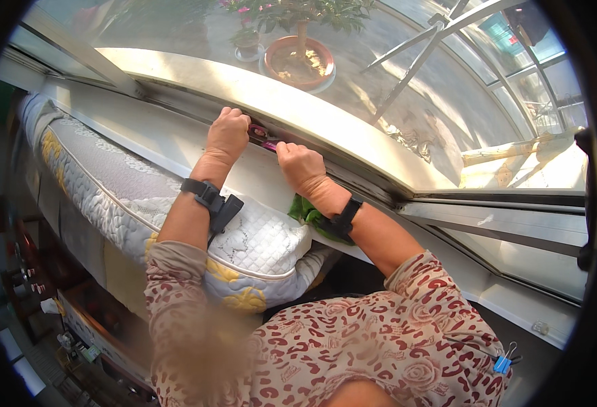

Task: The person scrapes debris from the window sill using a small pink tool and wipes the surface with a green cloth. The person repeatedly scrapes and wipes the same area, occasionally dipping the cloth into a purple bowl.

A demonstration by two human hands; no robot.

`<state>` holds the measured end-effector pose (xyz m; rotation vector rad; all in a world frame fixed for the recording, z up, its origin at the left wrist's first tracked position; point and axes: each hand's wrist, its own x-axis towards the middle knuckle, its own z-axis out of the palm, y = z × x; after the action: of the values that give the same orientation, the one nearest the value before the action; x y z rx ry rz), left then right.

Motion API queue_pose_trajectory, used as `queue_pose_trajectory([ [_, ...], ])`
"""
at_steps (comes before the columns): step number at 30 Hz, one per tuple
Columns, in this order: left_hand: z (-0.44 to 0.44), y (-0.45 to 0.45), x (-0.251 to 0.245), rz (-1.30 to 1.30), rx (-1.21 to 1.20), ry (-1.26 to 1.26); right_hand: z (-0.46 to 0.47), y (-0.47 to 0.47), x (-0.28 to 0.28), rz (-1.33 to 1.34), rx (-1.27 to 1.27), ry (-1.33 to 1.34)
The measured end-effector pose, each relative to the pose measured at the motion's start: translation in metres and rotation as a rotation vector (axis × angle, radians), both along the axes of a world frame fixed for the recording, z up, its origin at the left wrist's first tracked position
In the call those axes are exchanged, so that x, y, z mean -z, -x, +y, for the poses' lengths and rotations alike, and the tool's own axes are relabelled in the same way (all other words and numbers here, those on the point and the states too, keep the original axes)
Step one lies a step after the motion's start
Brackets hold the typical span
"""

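Both my hands are at the sliding-window track [176,109], side by side over the inner sill [258,175]. My left hand [229,132] is closed in a fist at one end of a small pink printed item [259,132]. At its other end, the bent fingers of my right hand [302,165] pinch a purple part. The item lies along the track groove; its ends are hidden by my fingers, and I cannot tell exactly what it is. A crumpled green cloth [306,211] rests on the sill, partly behind my right wrist.
A quilted, lace-patterned mattress [125,178] lies along the sill on the left. Sliding window frames [502,224] stand at the right and upper left. Beyond the opening are a potted plant [298,63] and metal braces [410,66]. A small clear object [540,327] sits on the sill at lower right.
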<state>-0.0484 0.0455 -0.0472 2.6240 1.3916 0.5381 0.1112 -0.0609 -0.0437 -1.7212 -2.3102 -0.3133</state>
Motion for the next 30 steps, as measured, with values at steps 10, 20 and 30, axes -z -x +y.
queue_pose_trajectory([
  [10, 0.0, 0.0, 0.0, -0.007, -0.006, 0.002, 0.008, -0.002, 0.012, 0.024, -0.028, -0.051],
  [20, 0.001, -0.001, 0.0, 0.005, -0.011, -0.005, -0.023, -0.016, -0.025, 0.548, 0.197, 0.131],
  [30, 0.002, -0.001, 0.0, 0.01, -0.014, 0.017, -0.013, -0.016, -0.044, 1.045, 0.457, 0.767],
])
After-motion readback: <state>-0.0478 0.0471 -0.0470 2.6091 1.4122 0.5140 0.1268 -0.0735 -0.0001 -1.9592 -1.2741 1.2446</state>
